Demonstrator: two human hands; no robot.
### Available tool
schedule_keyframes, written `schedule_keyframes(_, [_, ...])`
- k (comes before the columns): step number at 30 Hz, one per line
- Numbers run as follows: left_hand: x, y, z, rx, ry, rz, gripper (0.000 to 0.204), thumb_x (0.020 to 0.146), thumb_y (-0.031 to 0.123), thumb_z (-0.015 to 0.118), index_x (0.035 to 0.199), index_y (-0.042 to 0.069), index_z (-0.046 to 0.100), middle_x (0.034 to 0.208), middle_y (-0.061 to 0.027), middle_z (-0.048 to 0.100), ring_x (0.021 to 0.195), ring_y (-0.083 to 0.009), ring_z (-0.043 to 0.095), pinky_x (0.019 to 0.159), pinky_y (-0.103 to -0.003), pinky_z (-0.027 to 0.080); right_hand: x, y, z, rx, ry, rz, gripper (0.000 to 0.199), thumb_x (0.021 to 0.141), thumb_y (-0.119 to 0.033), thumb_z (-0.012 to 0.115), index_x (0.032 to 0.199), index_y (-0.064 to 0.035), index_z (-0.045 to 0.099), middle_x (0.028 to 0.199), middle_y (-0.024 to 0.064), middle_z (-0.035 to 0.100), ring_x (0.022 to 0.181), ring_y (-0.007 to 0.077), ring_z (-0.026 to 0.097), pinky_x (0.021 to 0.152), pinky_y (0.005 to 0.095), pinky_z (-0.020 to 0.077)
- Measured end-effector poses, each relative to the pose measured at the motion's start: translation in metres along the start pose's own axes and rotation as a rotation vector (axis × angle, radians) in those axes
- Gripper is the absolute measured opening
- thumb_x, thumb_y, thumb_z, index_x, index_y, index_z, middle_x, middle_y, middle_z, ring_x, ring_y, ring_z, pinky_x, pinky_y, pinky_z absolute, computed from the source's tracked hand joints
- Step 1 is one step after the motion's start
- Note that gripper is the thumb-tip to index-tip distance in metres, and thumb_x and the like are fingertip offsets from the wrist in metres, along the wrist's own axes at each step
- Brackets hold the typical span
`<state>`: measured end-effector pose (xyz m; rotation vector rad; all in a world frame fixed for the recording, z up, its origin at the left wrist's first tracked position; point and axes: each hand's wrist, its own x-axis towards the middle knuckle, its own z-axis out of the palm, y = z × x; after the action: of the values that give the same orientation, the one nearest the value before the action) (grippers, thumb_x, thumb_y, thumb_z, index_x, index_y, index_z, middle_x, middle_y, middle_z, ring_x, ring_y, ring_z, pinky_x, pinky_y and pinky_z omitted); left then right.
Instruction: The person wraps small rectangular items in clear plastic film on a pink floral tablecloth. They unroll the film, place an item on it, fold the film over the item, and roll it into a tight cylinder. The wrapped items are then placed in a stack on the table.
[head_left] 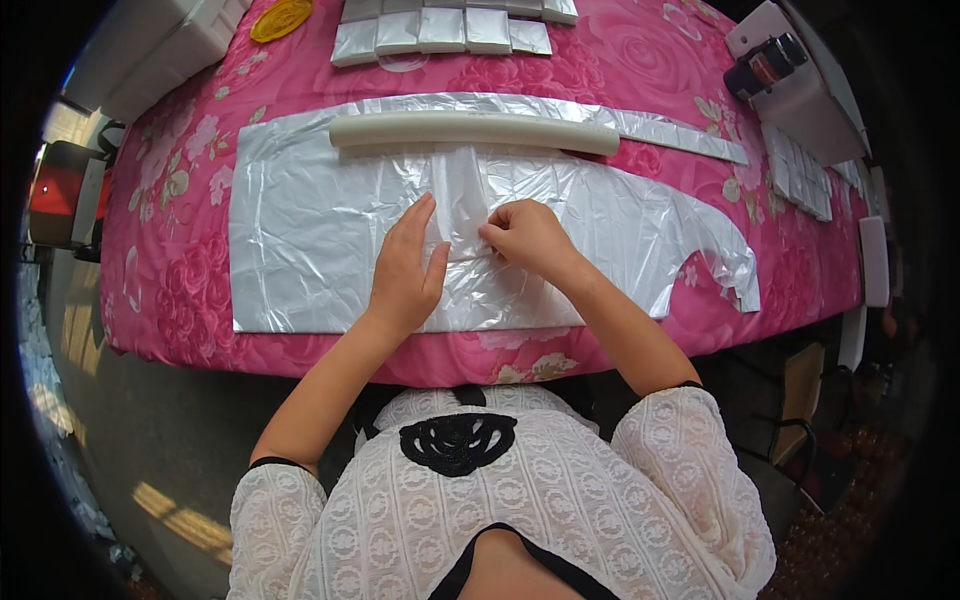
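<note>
A wide sheet of thin, shiny whitish plastic film (310, 230) lies across the table in front of me, its right end curved and ragged. On its far part rests a long off-white tube (475, 131). Between my hands is a small folded piece of film (461, 200), reaching from the tube toward me. My left hand (408, 262) lies at its left side, fingers stretched and thumb apart. At the lower right edge of that piece, my right hand (527, 237) pinches the film between thumb and fingers.
A pink floral cloth (180, 290) covers the table. Flat folded film packets (442, 30) lie in rows at the back; more packets (797, 172) sit at the right. A dark bottle (765, 66) stands by a white foam box (815, 110). A yellow dish (281, 19) is back left.
</note>
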<state>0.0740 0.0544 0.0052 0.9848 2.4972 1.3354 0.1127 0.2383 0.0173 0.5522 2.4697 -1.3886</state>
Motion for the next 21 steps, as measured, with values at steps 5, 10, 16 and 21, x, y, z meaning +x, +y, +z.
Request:
schedule_keyframes(5, [-0.015, -0.004, 0.017, 0.47, -0.225, 0.257, 0.063, 0.08, 0.019, 0.054, 0.133, -0.004, 0.029, 0.14, -0.0196, 0.027, 0.13, -0.0328, 0.026, 0.106, -0.044, 0.022, 0.0, 0.0, 0.001, -0.009, 0.013, 0.017, 0.022, 0.072, -0.019, 0.059, 0.079, 0.0008, 0.066, 0.066, 0.0123, 0.063, 0.06, 0.0211, 0.062, 0.058, 0.0311, 0.0488])
schedule_keyframes(10, [-0.013, -0.007, 0.016, 0.535, -0.232, 0.268, 0.061, 0.08, 0.02, 0.054, 0.131, -0.003, 0.032, 0.139, -0.0193, 0.03, 0.129, -0.0307, 0.029, 0.105, -0.042, 0.023, -0.017, 0.001, 0.013, -0.519, 0.383, -0.42, 0.049, 0.071, -0.019, 0.069, 0.114, -0.0027, 0.052, 0.113, 0.0151, 0.054, 0.099, 0.0231, 0.056, 0.084, 0.0335, 0.0446])
schedule_keyframes(16, [0.001, -0.003, 0.013, 0.517, -0.108, 0.316, 0.052, 0.074, 0.013, 0.057, 0.12, -0.006, 0.044, 0.127, -0.0184, 0.045, 0.114, -0.0276, 0.046, 0.094, -0.038, 0.036, 0.015, 0.031, 0.001, -0.673, 0.142, -0.906, 0.044, 0.08, -0.015, 0.058, 0.122, -0.0065, 0.048, 0.129, 0.0085, 0.047, 0.122, 0.0258, 0.041, 0.103, 0.0373, 0.032])
schedule_keyframes(21, [0.018, -0.011, 0.014, 0.619, -0.054, 0.434, 0.037, 0.069, 0.006, 0.058, 0.105, -0.005, 0.055, 0.112, -0.0155, 0.057, 0.099, -0.0252, 0.056, 0.084, -0.035, 0.042, 0.019, 0.025, -0.01, -0.54, 0.104, -0.901, 0.041, 0.072, -0.005, 0.055, 0.113, -0.0036, 0.055, 0.124, 0.0096, 0.051, 0.115, 0.0252, 0.047, 0.098, 0.0352, 0.0372])
